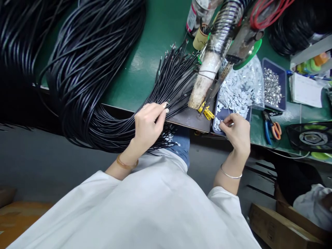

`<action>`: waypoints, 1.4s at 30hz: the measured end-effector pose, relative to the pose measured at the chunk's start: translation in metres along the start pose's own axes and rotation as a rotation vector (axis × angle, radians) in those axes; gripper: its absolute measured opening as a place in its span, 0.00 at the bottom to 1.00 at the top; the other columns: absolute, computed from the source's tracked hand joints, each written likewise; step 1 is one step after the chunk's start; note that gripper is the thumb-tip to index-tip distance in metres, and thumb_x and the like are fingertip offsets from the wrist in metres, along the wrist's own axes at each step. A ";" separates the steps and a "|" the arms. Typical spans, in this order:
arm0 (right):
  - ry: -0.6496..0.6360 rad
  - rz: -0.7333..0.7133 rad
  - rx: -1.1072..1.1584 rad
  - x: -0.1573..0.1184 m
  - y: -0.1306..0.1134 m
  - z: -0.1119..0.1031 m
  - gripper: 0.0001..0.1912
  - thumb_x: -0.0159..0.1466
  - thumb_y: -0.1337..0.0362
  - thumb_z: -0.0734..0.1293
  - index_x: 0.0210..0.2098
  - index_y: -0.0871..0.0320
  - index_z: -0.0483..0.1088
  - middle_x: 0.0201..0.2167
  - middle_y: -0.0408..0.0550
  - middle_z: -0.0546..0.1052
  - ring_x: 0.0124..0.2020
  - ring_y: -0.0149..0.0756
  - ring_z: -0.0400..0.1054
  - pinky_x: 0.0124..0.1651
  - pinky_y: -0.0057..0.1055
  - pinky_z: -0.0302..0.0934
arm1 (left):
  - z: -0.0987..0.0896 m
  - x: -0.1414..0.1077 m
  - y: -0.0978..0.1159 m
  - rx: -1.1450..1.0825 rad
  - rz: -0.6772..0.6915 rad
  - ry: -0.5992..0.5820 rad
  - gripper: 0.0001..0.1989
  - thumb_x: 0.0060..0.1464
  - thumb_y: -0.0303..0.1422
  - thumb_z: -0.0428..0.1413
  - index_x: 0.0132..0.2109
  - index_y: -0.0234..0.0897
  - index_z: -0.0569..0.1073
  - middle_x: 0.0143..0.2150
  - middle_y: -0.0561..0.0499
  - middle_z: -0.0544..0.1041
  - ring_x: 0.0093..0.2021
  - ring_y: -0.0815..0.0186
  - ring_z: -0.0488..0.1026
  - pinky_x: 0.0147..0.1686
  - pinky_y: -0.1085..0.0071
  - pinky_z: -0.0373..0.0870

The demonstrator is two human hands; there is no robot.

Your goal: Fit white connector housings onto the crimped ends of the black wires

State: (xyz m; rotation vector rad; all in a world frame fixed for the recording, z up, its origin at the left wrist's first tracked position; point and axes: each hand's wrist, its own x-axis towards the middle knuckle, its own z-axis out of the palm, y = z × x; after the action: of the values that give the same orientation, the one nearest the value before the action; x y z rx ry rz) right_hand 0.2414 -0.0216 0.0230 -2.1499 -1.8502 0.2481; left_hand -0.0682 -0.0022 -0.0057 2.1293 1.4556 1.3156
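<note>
Our left hand (pixel 149 121) is over the black cables (pixel 168 83) at the bench edge. Thumb and forefinger tips come close together by a small dark cable end (pixel 168 102); we can't tell if it's actually pinched, too small. Other fingers curl in, partly hidden.

Our right hand (pixel 237 129) is at the near-left corner of the blue-grey tray (pixel 220 132), thumb and forefinger down by the pale flakes (pixel 238 95). Can't tell if a flake is in the grip; the back of the hand covers the remaining fingers.

The cables fan out on the green bench (pixel 129 79); their run sags over the front edge from the big bundle (pixel 85 58), which the top of frame cuts off. The white nozzle (pixel 204 77) hides some cable tips and part of the bench behind.

Yellow clip (pixel 206 111) sits just left of the tray, partly covered. Red wire (pixel 259 20) is cut off up top. Another person (pixel 311 204) shows only partly at right, dark and blurred.
</note>
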 end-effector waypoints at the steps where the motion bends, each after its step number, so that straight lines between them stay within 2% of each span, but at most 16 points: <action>1: 0.005 -0.002 0.012 0.001 0.000 0.001 0.04 0.51 0.68 0.65 0.22 0.56 0.64 0.24 0.40 0.68 0.27 0.31 0.64 0.36 0.31 0.55 | -0.002 0.000 -0.001 -0.022 -0.046 0.039 0.10 0.63 0.30 0.52 0.42 0.33 0.79 0.33 0.48 0.78 0.32 0.68 0.70 0.36 0.70 0.66; 6: 0.027 -0.025 -0.003 -0.001 0.002 0.005 0.03 0.53 0.68 0.64 0.24 0.55 0.65 0.25 0.40 0.69 0.28 0.32 0.64 0.35 0.31 0.53 | -0.015 0.008 -0.009 -0.144 -0.330 0.188 0.10 0.60 0.34 0.57 0.31 0.35 0.76 0.22 0.56 0.69 0.22 0.74 0.61 0.25 0.74 0.58; 9: 0.054 -0.036 -0.047 -0.002 0.000 0.006 0.05 0.54 0.67 0.64 0.24 0.55 0.63 0.24 0.40 0.68 0.27 0.31 0.62 0.34 0.31 0.51 | -0.024 0.016 -0.009 -0.471 -0.515 0.011 0.16 0.58 0.39 0.59 0.27 0.36 0.69 0.18 0.57 0.66 0.17 0.75 0.61 0.20 0.76 0.58; 12: 0.071 -0.044 -0.061 -0.003 -0.001 0.008 0.05 0.54 0.68 0.64 0.25 0.55 0.63 0.24 0.39 0.67 0.26 0.31 0.61 0.34 0.31 0.50 | -0.034 0.024 -0.011 -0.828 -0.642 -0.134 0.16 0.55 0.43 0.61 0.29 0.37 0.68 0.31 0.51 0.79 0.29 0.69 0.77 0.25 0.75 0.70; 14: 0.084 -0.040 -0.053 -0.004 -0.001 0.009 0.05 0.55 0.68 0.64 0.25 0.55 0.63 0.25 0.40 0.67 0.27 0.31 0.61 0.34 0.31 0.51 | -0.038 0.028 -0.014 -0.944 -0.679 -0.074 0.17 0.52 0.43 0.64 0.30 0.38 0.68 0.43 0.49 0.81 0.43 0.63 0.80 0.35 0.73 0.76; 16: 0.096 -0.036 -0.039 -0.006 -0.001 0.010 0.05 0.55 0.68 0.64 0.25 0.55 0.63 0.25 0.40 0.68 0.27 0.31 0.61 0.34 0.31 0.51 | -0.040 0.030 -0.018 -1.003 -0.676 0.048 0.16 0.51 0.42 0.66 0.31 0.39 0.68 0.47 0.53 0.81 0.48 0.65 0.78 0.38 0.73 0.76; 18: 0.108 -0.037 -0.026 -0.006 0.001 0.012 0.05 0.55 0.68 0.65 0.25 0.55 0.63 0.25 0.39 0.68 0.26 0.31 0.61 0.34 0.31 0.51 | -0.039 0.030 -0.018 -1.047 -0.629 0.180 0.13 0.53 0.39 0.65 0.32 0.40 0.69 0.43 0.56 0.81 0.40 0.71 0.78 0.32 0.76 0.73; 20: 0.120 -0.036 -0.017 -0.006 0.002 0.014 0.06 0.55 0.69 0.65 0.25 0.55 0.63 0.25 0.39 0.68 0.26 0.30 0.61 0.34 0.31 0.52 | -0.037 0.028 -0.012 -1.116 -0.550 0.202 0.11 0.53 0.38 0.65 0.35 0.40 0.72 0.39 0.57 0.80 0.28 0.77 0.73 0.21 0.79 0.64; 21: 0.131 -0.035 -0.009 -0.005 0.002 0.014 0.06 0.55 0.69 0.65 0.25 0.55 0.63 0.25 0.38 0.68 0.26 0.29 0.61 0.34 0.31 0.52 | -0.035 0.027 -0.005 -1.166 -0.512 0.143 0.11 0.52 0.38 0.66 0.36 0.39 0.73 0.39 0.57 0.81 0.24 0.78 0.69 0.16 0.78 0.58; 23: 0.186 -0.034 0.026 -0.006 -0.001 0.014 0.07 0.56 0.70 0.66 0.25 0.55 0.63 0.24 0.38 0.68 0.26 0.29 0.61 0.35 0.31 0.53 | -0.028 0.023 0.013 -1.288 -0.452 -0.089 0.13 0.49 0.39 0.67 0.38 0.38 0.74 0.40 0.54 0.81 0.18 0.79 0.64 0.11 0.76 0.49; 26: 0.347 -0.023 0.198 -0.014 -0.016 0.009 0.07 0.58 0.68 0.67 0.25 0.56 0.66 0.24 0.39 0.71 0.25 0.28 0.61 0.33 0.30 0.56 | -0.008 0.015 0.041 -1.321 -0.508 -0.574 0.10 0.55 0.36 0.63 0.40 0.36 0.74 0.25 0.55 0.76 0.16 0.78 0.61 0.13 0.78 0.52; 28: 0.436 -0.017 0.387 -0.025 -0.033 0.006 0.07 0.58 0.67 0.69 0.26 0.56 0.66 0.27 0.40 0.74 0.24 0.28 0.63 0.28 0.29 0.57 | 0.011 0.009 0.053 -1.284 -0.602 -0.710 0.10 0.56 0.36 0.62 0.38 0.32 0.74 0.22 0.54 0.74 0.16 0.78 0.61 0.16 0.78 0.55; 30: 0.476 -0.031 0.528 -0.038 -0.052 0.006 0.07 0.60 0.65 0.69 0.27 0.55 0.67 0.28 0.42 0.76 0.26 0.29 0.68 0.29 0.29 0.62 | 0.028 0.003 0.058 -1.257 -0.692 -0.686 0.12 0.54 0.37 0.62 0.35 0.31 0.73 0.22 0.53 0.75 0.17 0.78 0.61 0.16 0.78 0.54; 34: 0.505 -0.071 0.625 -0.057 -0.077 0.021 0.05 0.63 0.62 0.69 0.31 0.54 0.70 0.34 0.45 0.79 0.37 0.35 0.77 0.38 0.34 0.72 | 0.046 -0.006 0.056 -1.225 -0.769 -0.582 0.16 0.53 0.40 0.63 0.41 0.33 0.72 0.19 0.56 0.73 0.14 0.79 0.54 0.16 0.78 0.47; 37: 0.401 -0.059 0.741 -0.057 -0.080 0.035 0.04 0.64 0.62 0.68 0.32 0.54 0.72 0.37 0.46 0.79 0.39 0.35 0.76 0.40 0.35 0.73 | 0.047 -0.006 0.054 -1.217 -0.741 -0.530 0.17 0.51 0.43 0.65 0.37 0.34 0.71 0.16 0.58 0.69 0.15 0.78 0.58 0.16 0.77 0.48; 42: 0.205 -0.033 0.956 -0.050 -0.076 0.046 0.03 0.63 0.63 0.69 0.34 0.53 0.76 0.38 0.46 0.80 0.41 0.34 0.76 0.41 0.33 0.74 | 0.045 -0.002 0.054 -1.233 -0.697 -0.519 0.18 0.47 0.43 0.67 0.32 0.33 0.72 0.19 0.56 0.70 0.16 0.78 0.58 0.16 0.76 0.49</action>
State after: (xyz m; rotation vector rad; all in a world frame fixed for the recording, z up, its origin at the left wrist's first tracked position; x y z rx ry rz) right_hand 0.1481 -0.0561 0.0012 -1.4048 -1.2499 0.7034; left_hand 0.0004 -0.0171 0.0023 0.8965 0.6819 0.8649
